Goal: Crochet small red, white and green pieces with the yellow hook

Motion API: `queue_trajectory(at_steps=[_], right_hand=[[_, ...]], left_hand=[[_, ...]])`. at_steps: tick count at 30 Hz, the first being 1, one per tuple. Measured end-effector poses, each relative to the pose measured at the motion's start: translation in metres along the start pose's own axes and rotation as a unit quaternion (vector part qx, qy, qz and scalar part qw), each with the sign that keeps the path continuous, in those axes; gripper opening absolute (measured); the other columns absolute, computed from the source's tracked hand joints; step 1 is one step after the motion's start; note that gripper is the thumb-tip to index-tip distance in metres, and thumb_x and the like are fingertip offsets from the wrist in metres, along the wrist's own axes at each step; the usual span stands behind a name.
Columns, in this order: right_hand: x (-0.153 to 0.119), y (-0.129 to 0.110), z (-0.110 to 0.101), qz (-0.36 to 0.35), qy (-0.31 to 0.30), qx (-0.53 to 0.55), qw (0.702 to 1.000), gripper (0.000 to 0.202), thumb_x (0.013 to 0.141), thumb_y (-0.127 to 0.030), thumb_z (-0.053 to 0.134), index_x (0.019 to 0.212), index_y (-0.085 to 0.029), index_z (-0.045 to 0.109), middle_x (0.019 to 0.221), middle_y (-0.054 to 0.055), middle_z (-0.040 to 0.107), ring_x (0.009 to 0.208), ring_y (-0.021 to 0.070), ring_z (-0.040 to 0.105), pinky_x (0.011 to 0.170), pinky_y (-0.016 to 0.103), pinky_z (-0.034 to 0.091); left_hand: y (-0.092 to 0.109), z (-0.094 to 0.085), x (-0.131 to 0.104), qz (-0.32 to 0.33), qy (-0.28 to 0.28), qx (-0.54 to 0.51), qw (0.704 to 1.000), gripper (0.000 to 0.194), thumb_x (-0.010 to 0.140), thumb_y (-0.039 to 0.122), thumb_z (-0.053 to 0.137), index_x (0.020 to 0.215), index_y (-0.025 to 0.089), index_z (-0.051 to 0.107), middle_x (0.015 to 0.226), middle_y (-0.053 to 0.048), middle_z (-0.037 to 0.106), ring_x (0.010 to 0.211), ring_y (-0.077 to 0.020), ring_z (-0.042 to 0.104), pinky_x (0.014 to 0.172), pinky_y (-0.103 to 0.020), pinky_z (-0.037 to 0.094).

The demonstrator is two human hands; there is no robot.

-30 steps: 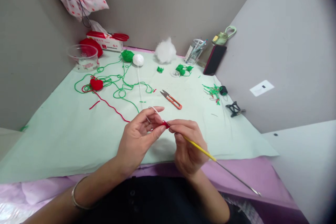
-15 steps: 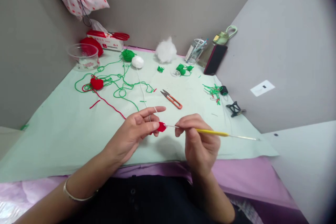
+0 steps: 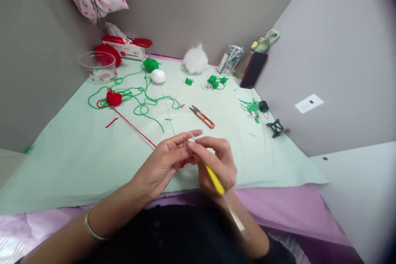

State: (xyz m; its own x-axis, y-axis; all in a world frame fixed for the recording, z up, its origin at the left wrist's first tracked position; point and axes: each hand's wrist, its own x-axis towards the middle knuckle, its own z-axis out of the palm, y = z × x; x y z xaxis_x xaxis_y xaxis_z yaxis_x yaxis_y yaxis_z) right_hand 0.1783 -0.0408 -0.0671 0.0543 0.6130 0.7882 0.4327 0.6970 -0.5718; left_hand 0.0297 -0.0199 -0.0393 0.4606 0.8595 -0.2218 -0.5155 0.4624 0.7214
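My left hand (image 3: pixel 162 161) pinches a small red crochet piece (image 3: pixel 188 161), mostly hidden behind the fingers. White yarn runs over its raised index finger from the white yarn ball (image 3: pixel 158 76). Close against it, my right hand (image 3: pixel 219 169) grips a crochet hook (image 3: pixel 215 180) by its yellow handle. The hook's working tip is hidden among the fingers, and its rear metal end points down toward me, blurred. A red strand stretches from the left hand to the red yarn bundle (image 3: pixel 114 98) on the left.
Thread snips (image 3: pixel 202 116) lie just beyond my hands. Green yarn (image 3: pixel 151 64) trails loosely at left. Behind are a clear tub (image 3: pixel 99 68), a tissue box (image 3: pixel 126 48), white stuffing (image 3: pixel 196 58), a pen cup (image 3: pixel 230 61) and a phone (image 3: pixel 254 71). Yarn scraps (image 3: pixel 252 108) lie at right.
My right hand has moved left against my left hand, and the hook has swung from nearly level to pointing down toward me. The white ball has shifted slightly left; the red strand is tauter.
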Motion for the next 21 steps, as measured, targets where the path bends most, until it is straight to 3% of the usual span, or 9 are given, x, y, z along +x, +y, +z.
queue_trajectory(at_steps=[3, 6, 8, 12, 17, 21], right_hand=[[0.009, 0.003, -0.007, 0.116, 0.001, 0.125, 0.985, 0.023, 0.102, -0.017, 0.059, 0.109, -0.028, 0.079, 0.092, 0.004, 0.072, 0.082, 0.0178, 0.069, 0.073, 0.035, 0.059], [0.016, 0.003, -0.012, 0.202, 0.011, 0.257, 0.945, 0.019, 0.104, -0.026, 0.06, 0.099, -0.026, 0.078, 0.087, 0.002, 0.07, 0.067, 0.0134, 0.062, 0.064, 0.032, 0.053], [0.016, 0.002, -0.011, 0.204, -0.011, 0.278, 0.939, 0.017, 0.102, -0.028, 0.063, 0.099, -0.026, 0.079, 0.091, 0.003, 0.072, 0.074, 0.0154, 0.065, 0.068, 0.033, 0.054], [0.012, 0.0, -0.006, 0.186, -0.023, 0.235, 0.954, 0.017, 0.101, -0.024, 0.065, 0.104, -0.028, 0.081, 0.099, 0.005, 0.076, 0.093, 0.0191, 0.068, 0.078, 0.034, 0.055], [0.009, 0.004, -0.009, 0.214, -0.018, 0.295, 0.931, 0.016, 0.101, -0.026, 0.065, 0.104, -0.027, 0.08, 0.095, 0.003, 0.07, 0.073, 0.0131, 0.064, 0.068, 0.031, 0.053], [0.009, 0.005, -0.01, 0.224, -0.023, 0.309, 0.924, 0.016, 0.102, -0.027, 0.064, 0.104, -0.026, 0.08, 0.097, 0.003, 0.071, 0.073, 0.0131, 0.065, 0.067, 0.031, 0.055]], left_hand=[[0.005, -0.005, 0.002, -0.041, -0.022, -0.02, 0.999, 0.033, 0.082, 0.024, 0.087, 0.114, 0.021, 0.084, 0.085, -0.001, 0.067, 0.074, -0.0088, 0.057, 0.072, -0.019, 0.049], [0.009, -0.007, 0.001, -0.017, -0.009, 0.015, 1.0, 0.035, 0.082, 0.021, 0.086, 0.117, 0.023, 0.083, 0.083, 0.001, 0.067, 0.072, -0.0073, 0.058, 0.07, -0.017, 0.047], [0.008, -0.004, 0.001, 0.011, -0.001, 0.045, 0.999, 0.036, 0.079, 0.02, 0.088, 0.115, 0.024, 0.083, 0.086, 0.001, 0.07, 0.077, -0.0085, 0.061, 0.074, -0.018, 0.048], [0.004, 0.0, -0.001, 0.037, 0.015, 0.063, 0.997, 0.039, 0.075, 0.019, 0.091, 0.113, 0.028, 0.083, 0.088, 0.001, 0.074, 0.083, -0.0113, 0.065, 0.083, -0.024, 0.05], [0.007, 0.0, -0.002, 0.021, 0.006, 0.052, 0.998, 0.049, 0.079, 0.017, 0.087, 0.126, 0.026, 0.078, 0.081, 0.004, 0.068, 0.076, -0.0096, 0.063, 0.082, -0.024, 0.05], [0.005, -0.001, -0.001, 0.014, -0.013, 0.054, 0.998, 0.051, 0.081, 0.017, 0.086, 0.13, 0.025, 0.075, 0.084, 0.002, 0.069, 0.078, -0.0096, 0.064, 0.082, -0.024, 0.051]])
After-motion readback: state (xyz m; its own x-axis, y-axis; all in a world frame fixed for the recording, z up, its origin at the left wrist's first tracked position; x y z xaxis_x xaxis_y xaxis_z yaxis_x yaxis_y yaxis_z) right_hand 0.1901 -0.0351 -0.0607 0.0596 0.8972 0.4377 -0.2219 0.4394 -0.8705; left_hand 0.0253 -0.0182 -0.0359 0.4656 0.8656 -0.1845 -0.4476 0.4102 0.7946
